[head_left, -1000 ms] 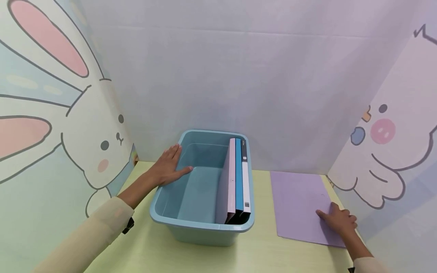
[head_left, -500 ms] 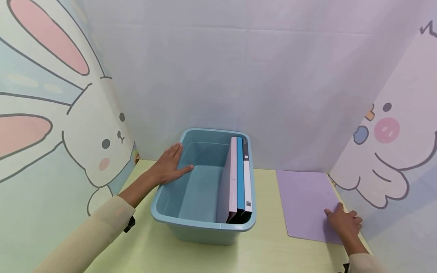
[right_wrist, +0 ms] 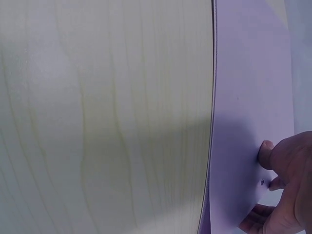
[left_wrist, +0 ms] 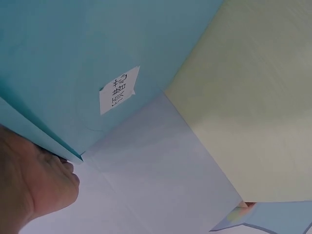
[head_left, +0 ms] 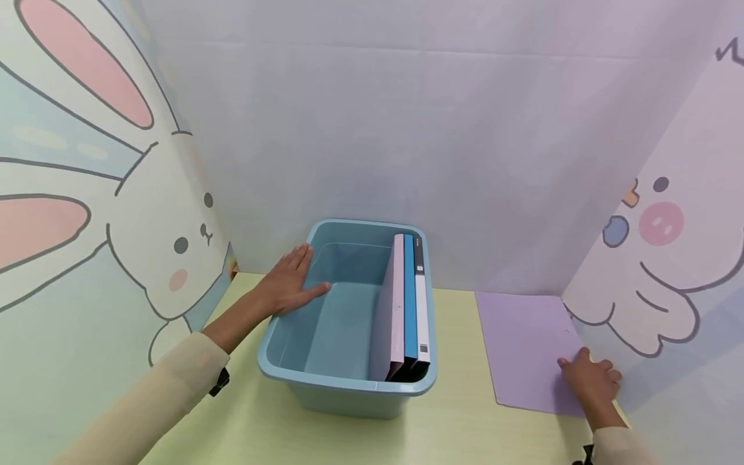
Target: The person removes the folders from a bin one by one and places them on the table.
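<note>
Rabbit artwork [head_left: 154, 248] covers the left wall, and a cream sleeve [head_left: 154, 397] reaches in from the near left, over the counter [head_left: 453, 413]. The left hand [head_left: 287, 284] rests on the left rim of a blue tub [head_left: 343, 382], its grip spread, thumb out toward the tub's inside. One handwritten label [left_wrist: 119, 90] is stuck to the tub's left outer wall. Along the right inside stand three binders, upright and close together: a pink binder [head_left: 398, 303], a blue binder [head_left: 409, 297] and a white-and-black binder [head_left: 421, 310] beside the right wall of the tub. That row and that wall stand between the left hand and the one purple folder [head_left: 523, 349], which lies on the counter at the right, apart from the tub. The right hand [head_left: 589, 381] has its grip pinching the folder at its right edge, thumb on top, fingers curled at the edge. One pale curtain [head_left: 372, 142] hangs at the far side; pig artwork [head_left: 662, 223] covers the right wall.
</note>
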